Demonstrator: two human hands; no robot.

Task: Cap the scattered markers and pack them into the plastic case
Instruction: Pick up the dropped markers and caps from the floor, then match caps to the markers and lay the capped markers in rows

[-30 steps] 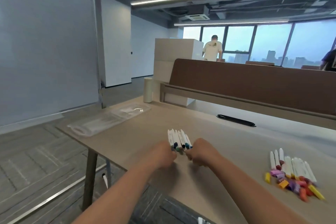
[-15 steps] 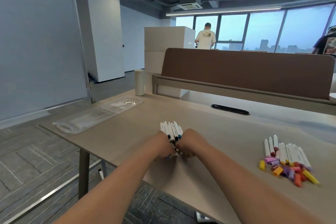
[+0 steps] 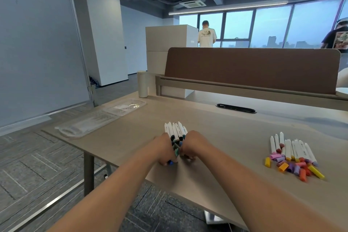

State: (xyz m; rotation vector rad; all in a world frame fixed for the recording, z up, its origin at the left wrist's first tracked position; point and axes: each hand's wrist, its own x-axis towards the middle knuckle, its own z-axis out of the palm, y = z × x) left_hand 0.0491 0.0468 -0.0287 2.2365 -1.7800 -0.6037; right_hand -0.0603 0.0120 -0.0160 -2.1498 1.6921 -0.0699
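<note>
Bundle of white-barrelled markers [image 3: 175, 131] gripped between both hands near desk's front edge, dark capped ends toward wrists, barrels fanning away. Left hand [image 3: 166, 149] curled round bundle's left side; right hand [image 3: 192, 147] curled against right side, knuckles up.

Clear plastic case [image 3: 98, 118] lies open, well apart at far left of desk [image 3: 207, 118]. Second marker pile [image 3: 290, 148] and loose coloured caps [image 3: 293, 165] well right. Black cable slot [image 3: 235, 108] beyond. Nothing between hands and case.

Versus a second ago: hands closer together, bundle tighter.
</note>
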